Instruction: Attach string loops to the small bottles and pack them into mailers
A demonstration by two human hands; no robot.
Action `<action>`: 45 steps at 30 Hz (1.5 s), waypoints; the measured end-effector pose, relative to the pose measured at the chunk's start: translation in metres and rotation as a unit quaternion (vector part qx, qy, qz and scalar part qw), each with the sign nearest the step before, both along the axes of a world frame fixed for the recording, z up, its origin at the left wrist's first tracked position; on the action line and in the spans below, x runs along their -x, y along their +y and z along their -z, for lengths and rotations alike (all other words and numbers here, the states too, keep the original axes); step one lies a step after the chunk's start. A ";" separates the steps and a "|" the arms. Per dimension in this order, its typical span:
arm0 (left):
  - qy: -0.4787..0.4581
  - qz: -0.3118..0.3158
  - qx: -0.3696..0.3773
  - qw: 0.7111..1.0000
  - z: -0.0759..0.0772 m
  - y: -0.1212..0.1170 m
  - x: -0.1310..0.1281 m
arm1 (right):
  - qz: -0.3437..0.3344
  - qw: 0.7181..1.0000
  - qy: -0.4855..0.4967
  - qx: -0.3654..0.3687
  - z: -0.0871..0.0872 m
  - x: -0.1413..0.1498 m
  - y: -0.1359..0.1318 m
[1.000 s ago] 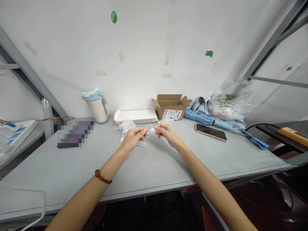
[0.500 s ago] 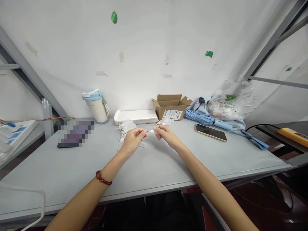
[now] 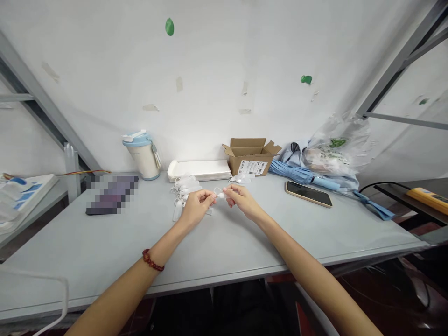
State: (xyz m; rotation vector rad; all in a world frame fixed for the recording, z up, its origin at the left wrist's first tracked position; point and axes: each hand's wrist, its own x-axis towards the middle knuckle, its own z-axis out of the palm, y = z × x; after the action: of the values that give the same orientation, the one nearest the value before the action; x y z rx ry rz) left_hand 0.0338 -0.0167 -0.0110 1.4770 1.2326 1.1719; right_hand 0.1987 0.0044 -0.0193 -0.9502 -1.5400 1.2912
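My left hand (image 3: 196, 208) and my right hand (image 3: 241, 199) meet above the middle of the grey table (image 3: 224, 242). Both pinch a small white piece with a thin white loop (image 3: 220, 193) between their fingertips. The left wrist wears a red bead bracelet (image 3: 152, 260). Just behind the left hand lies a pile of small white packets (image 3: 183, 187). A few more white packets (image 3: 241, 178) lie behind the right hand, in front of the box.
Along the back wall stand a blue-lidded cup (image 3: 143, 155), a stack of white trays (image 3: 199, 170), an open cardboard box (image 3: 250, 155), a folded blue umbrella (image 3: 297, 173) and a plastic bag (image 3: 336, 147). A phone (image 3: 308, 193) lies at right, a dark blurred object (image 3: 111, 194) at left.
My hands have drawn slightly closer together and a little nearer to me, still pinching the small white piece. The view shifted slightly.
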 end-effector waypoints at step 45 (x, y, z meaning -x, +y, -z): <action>0.049 0.098 0.088 0.990 -0.017 0.008 0.023 | -0.024 0.996 -0.087 -0.023 -0.003 -0.006 0.002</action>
State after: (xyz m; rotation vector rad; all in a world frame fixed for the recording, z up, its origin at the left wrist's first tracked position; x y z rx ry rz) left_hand 0.0110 -0.0090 0.0059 1.4993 1.1926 0.8481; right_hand 0.2045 0.0068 -0.0166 -1.0241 -1.7280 1.2274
